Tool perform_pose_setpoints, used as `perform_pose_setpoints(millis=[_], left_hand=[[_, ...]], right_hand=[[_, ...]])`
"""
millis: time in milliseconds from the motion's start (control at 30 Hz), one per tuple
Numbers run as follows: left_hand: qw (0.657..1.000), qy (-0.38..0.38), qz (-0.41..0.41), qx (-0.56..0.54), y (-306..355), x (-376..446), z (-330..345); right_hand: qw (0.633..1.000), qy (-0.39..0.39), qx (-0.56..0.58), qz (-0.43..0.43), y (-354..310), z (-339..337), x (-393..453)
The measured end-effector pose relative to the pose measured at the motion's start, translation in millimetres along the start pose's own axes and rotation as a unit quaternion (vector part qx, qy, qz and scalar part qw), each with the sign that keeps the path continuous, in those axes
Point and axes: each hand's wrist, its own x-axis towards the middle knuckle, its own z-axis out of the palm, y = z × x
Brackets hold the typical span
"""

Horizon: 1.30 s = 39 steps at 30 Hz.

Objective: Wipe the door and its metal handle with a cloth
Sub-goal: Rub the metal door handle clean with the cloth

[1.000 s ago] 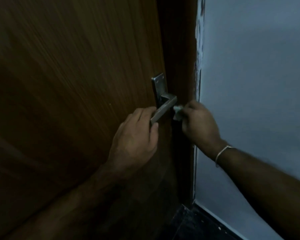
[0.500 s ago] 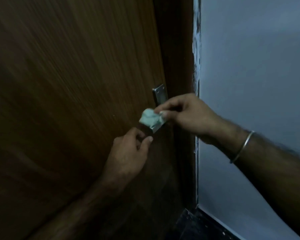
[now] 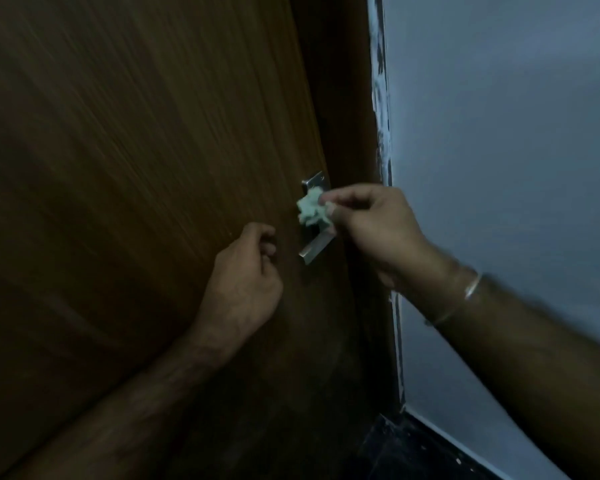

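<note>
A dark brown wooden door (image 3: pixel 136 168) fills the left of the view. Its metal handle (image 3: pixel 317 247) and backplate (image 3: pixel 314 183) sit near the door's right edge. My right hand (image 3: pixel 371 230) pinches a crumpled pale green cloth (image 3: pixel 311 211) between thumb and fingers and presses it on the backplate just above the lever. My left hand (image 3: pixel 246 282) hovers left of the lever's tip with its fingers curled, holding nothing and not touching the handle. A thin metal bangle (image 3: pixel 471 287) circles my right wrist.
The dark door frame (image 3: pixel 347 116) runs beside the door's edge. A pale blue-grey wall (image 3: pixel 499 133) takes up the right side, with chipped paint along its edge. Dark floor (image 3: pixel 413 452) shows at the bottom right.
My left hand has let go of the lever and drawn back to the left. My right hand brought the cloth from the door's edge round to the front, then up from the lever to the backplate.
</note>
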Motion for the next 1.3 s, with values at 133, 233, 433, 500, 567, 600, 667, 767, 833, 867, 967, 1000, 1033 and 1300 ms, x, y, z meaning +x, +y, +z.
perform_pose_setpoints(millis=[133,233,433,500,567,600,667,767,833,867,967,1000,1033,1300], left_hand=[[0.996,0.012,0.077,0.034,18.8,9.3,1.4],[0.995,0.006,0.083,0.048,27.5,16.9,2.6],[0.998,0.000,0.050,0.047,12.6,4.5,-1.8],[0.998,0.003,0.036,0.043,8.3,-0.1,-5.3],[0.999,0.017,0.032,0.038,1.8,-8.6,-9.4],[0.998,0.037,0.046,0.032,-2.3,-15.2,-11.6],[0.986,0.106,0.126,0.031,-11.7,-31.1,-18.6],[0.947,0.215,0.234,0.046,-26.9,-44.2,-36.8],[0.928,0.233,0.280,0.078,-30.4,-46.0,-50.7],[0.918,0.233,0.303,0.105,-29.2,-44.9,-58.2],[0.895,0.195,0.342,0.208,-21.3,-32.5,-74.1],[0.892,0.175,0.337,0.246,-18.8,-26.4,-76.1],[0.890,0.152,0.323,0.283,-17.4,-21.4,-77.1],[0.781,0.034,0.327,0.531,-43.7,-12.5,-58.4]], right_hand=[[0.975,0.160,-0.127,-0.089,0.8,21.0,35.6],[0.940,0.171,-0.231,-0.182,19.3,36.8,33.7],[0.935,0.177,-0.220,-0.216,14.4,43.2,38.6],[0.925,0.107,-0.257,-0.259,15.8,52.4,29.1],[0.928,0.069,-0.263,-0.256,20.3,57.8,19.5],[0.935,0.072,-0.247,-0.244,18.3,61.0,15.3],[0.949,0.068,-0.198,-0.237,9.3,78.8,1.7],[0.946,-0.033,-0.141,-0.289,8.8,114.1,-30.8],[0.965,-0.061,-0.086,-0.239,20.0,120.3,-41.3],[0.979,-0.039,-0.043,-0.196,22.2,121.3,-41.7],[0.982,0.056,0.023,-0.177,26.9,138.0,-40.8],[0.976,0.067,0.017,-0.208,33.3,148.2,-48.5],[0.972,0.077,0.012,-0.223,48.7,159.6,-58.3],[0.976,0.193,0.097,-0.021,107.4,128.4,-35.2]])
